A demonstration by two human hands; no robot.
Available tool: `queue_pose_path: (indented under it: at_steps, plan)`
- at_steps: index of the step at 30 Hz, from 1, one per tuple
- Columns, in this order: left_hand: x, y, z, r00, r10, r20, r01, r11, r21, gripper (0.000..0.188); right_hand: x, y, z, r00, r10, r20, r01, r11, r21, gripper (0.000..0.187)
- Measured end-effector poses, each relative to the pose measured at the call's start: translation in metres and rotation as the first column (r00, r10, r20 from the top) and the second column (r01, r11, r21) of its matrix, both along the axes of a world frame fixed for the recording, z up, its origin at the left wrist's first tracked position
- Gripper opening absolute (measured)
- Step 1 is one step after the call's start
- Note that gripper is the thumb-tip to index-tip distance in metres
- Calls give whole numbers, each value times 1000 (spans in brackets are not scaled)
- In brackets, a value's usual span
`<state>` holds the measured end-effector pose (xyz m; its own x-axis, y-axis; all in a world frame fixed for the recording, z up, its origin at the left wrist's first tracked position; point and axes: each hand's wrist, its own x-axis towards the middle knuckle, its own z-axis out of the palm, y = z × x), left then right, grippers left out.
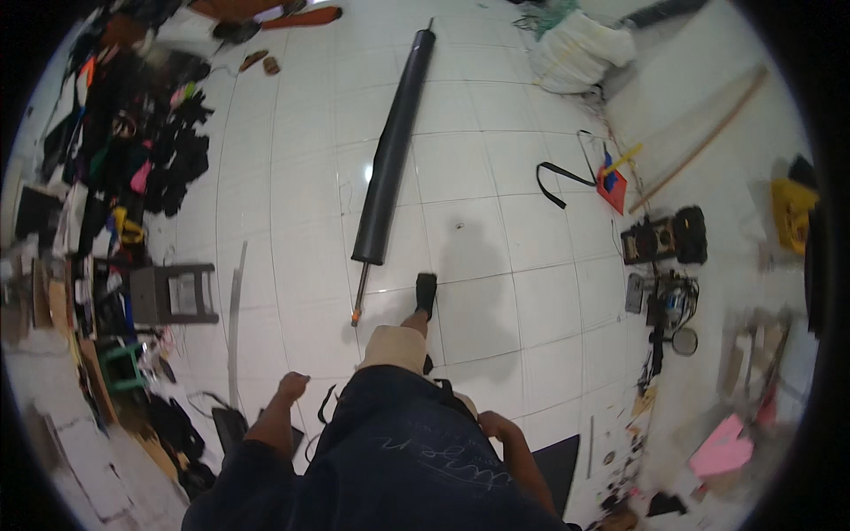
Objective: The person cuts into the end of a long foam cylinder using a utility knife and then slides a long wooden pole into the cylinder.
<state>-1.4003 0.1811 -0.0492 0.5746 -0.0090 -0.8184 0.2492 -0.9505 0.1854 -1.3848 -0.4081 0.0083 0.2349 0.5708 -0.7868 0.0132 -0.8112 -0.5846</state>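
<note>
My left hand [293,386] hangs at my left side above the white floor. Its fingers look curled in, with nothing visible in them. Close against my right hip is my right hand [498,427], its fingers mostly hidden beside my dark shirt and beige shorts. A long black roll [394,150] lies on the floor ahead of me, apart from both hands. A thin metal rod [362,288] sticks out of its near end and has an orange tip; a short stub shows at the far end. One dark-covered foot [426,294] is beside the near end.
Along the left stand a grey stool [173,294], a green stool [123,366] and heaped dark clothes [181,159]. To the right are a red dustpan [611,188], a black strap [553,181], black equipment [664,239] and a pink sheet [722,447]. A white sack [580,53] sits far right.
</note>
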Motion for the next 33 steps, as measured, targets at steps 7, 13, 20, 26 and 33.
queue_pose_path:
  at_steps: [7, 13, 20, 26, 33]
  plan:
    - [109, -104, 8, 578, 809, -107, -813, 561, -154, 37, 180, -53, 44, 418, -899, -127, 809, 432, -399, 43]
    - [327, -219, 127, 464, 886, 10, -655, 350, -670, 42, 311, -104, 33, 401, -913, 77, 875, 357, -328, 47]
    - [237, -262, 135, -32, 996, 86, -809, 25, -587, 39, 450, -110, 1, 745, -663, -69, 585, 699, -411, 41]
    - [-25, -343, 99, -87, 961, 262, -994, -103, 48, 32, 524, -108, -12, 794, -606, -40, 546, 741, -392, 40]
    - [78, -417, 119, -647, 762, 20, -755, -638, -152, 31, 586, -114, -17, 846, -532, 36, 504, 775, -381, 40]
